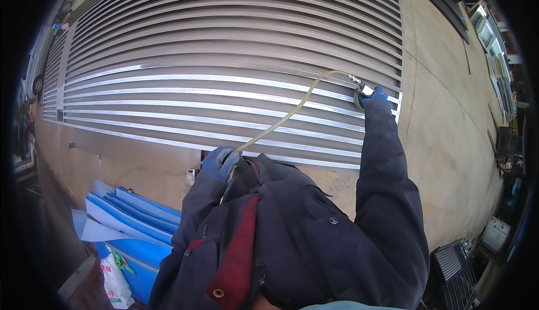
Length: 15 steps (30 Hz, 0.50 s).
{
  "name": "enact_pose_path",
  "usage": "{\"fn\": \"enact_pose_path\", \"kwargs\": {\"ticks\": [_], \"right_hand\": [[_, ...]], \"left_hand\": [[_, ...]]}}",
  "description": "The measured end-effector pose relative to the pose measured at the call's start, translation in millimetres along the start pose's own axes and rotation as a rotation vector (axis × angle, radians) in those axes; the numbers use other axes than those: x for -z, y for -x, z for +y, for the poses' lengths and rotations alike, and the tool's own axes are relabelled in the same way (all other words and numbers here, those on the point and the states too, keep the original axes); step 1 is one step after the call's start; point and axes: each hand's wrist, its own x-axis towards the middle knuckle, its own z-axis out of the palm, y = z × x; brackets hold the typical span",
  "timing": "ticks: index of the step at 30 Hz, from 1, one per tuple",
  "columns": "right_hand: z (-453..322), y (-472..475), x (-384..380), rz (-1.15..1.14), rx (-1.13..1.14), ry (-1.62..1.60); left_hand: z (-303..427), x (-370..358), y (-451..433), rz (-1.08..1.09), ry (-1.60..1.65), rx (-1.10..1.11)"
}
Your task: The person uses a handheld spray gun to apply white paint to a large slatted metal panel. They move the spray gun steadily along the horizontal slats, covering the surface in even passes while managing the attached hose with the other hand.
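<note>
My right hand point(376, 97), in a blue glove, grips a pneumatic disc sander point(363, 93) against the slats near the right end of a large slatted metal panel point(236, 36). A yellowish air hose point(290, 114) runs from the tool's fitting, across the slats, to my left hand point(221, 162). That hand, also gloved in blue, is closed around the hose in front of my body. The nearer slats look bright and shiny, while those farther off are dull grey-brown. The sander's disc is seen edge-on, and its contact with the metal is partly hidden.
Blue and white sheets point(134, 213) lie at the lower left beside a white plastic bag point(114, 282). A small box point(190, 177) is on the concrete floor near my left hand. Dark metal profiles point(446, 2) lie at the upper right. A vehicle point(38, 63) stands at the far left.
</note>
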Motion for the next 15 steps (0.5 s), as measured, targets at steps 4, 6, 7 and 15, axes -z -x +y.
{"fn": "enact_pose_path", "kwargs": {"ticks": [4,6,7,15], "right_hand": [[-7,8,-6,-0.005,0.048,-0.015],[-31,20,-12,-0.018,0.071,0.003],[-47,27,-15,-0.029,0.083,0.01],[-193,94,-25,-0.08,0.324,0.028]], "left_hand": [[-8,3,0,0.099,0.006,-0.058],[-22,22,4,0.169,0.133,0.049],[-30,35,8,0.199,0.242,0.132],[-103,113,33,0.65,0.314,-0.013]]}}
